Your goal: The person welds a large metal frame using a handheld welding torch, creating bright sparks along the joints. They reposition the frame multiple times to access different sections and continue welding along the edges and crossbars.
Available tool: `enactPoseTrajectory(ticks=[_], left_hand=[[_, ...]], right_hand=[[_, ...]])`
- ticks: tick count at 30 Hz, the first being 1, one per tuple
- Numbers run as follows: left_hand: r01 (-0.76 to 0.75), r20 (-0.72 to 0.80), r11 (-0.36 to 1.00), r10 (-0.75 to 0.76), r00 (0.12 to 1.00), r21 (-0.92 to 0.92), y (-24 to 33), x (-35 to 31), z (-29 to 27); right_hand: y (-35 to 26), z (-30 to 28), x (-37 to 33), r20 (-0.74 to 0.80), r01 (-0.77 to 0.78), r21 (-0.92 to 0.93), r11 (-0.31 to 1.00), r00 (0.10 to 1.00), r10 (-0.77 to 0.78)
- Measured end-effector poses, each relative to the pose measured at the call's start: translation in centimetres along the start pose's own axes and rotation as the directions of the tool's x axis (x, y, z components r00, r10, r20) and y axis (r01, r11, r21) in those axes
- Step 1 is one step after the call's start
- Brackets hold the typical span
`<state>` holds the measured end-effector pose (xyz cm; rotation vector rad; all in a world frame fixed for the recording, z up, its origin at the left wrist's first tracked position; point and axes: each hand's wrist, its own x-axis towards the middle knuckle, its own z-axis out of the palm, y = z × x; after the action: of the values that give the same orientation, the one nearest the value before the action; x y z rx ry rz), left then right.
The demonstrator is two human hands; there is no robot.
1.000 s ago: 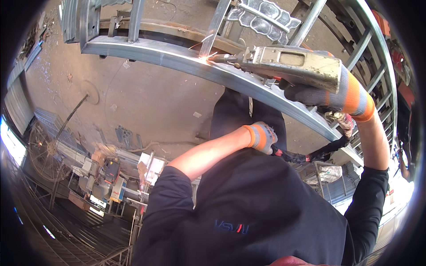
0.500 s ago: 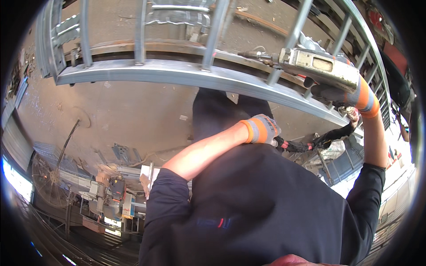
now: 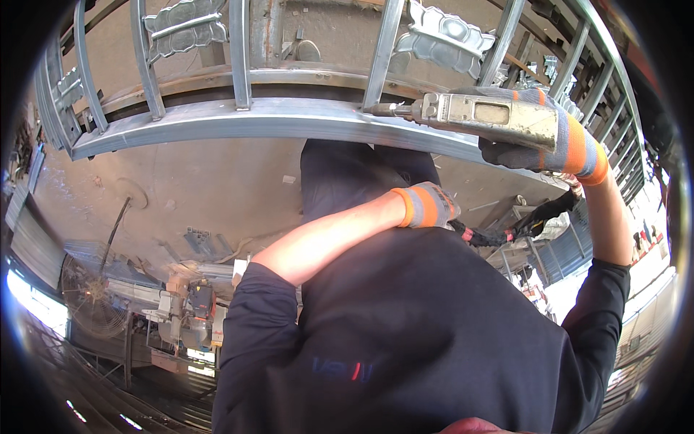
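A pale, scuffed handheld welding gun [image 3: 499, 114] is gripped in my right hand [image 3: 538, 137], which wears a grey and orange glove. The gun's nozzle points left and touches, or nearly touches, the foot of an upright bar [image 3: 383, 54] where it joins the lower rail of a grey metal railing [image 3: 282, 119]. Low at my waist, my gloved left hand [image 3: 431, 205] is closed round a black-sleeved cable [image 3: 486, 236]. That cable runs off to the right, below the gun. My left fingertips are mostly hidden.
Wavy cast ornaments [image 3: 450, 36] sit between the railing's bars. Beneath runs a rusty support beam [image 3: 311, 77]. A standing fan [image 3: 94, 293] and a machine [image 3: 189, 311] are at the lower left. Scraps lie on the dusty floor [image 3: 217, 177].
My right hand has brought the gun's nozzle left and down onto the bar's foot. The railing shows further right in view. My left hand keeps its place on the cable.
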<state>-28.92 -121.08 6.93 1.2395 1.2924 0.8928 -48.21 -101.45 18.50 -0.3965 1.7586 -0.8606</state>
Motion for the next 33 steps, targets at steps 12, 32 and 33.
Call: enactPoseTrajectory(ticks=[12, 32, 33], left_hand=[[0.008, -0.038, 1.000, -0.009, 0.999, -0.013, -0.3, 0.2, 0.6], [0.041, -0.027, 0.998, -0.042, 0.999, -0.039, -0.4, 0.7, 1.1], [0.038, -0.032, 0.999, -0.039, 0.999, -0.033, -0.4, 0.8, 1.2]], right_hand=[[-0.1, 0.5, 0.3, -0.034, -0.038, 0.168, 0.985, 0.998, 0.044], [-0.8, 0.0, 0.2, 0.070, -0.211, 0.142, 0.967, 0.977, 0.203], [-0.8, -0.1, 0.2, 0.078, -0.218, 0.159, 0.963, 0.975, 0.207]])
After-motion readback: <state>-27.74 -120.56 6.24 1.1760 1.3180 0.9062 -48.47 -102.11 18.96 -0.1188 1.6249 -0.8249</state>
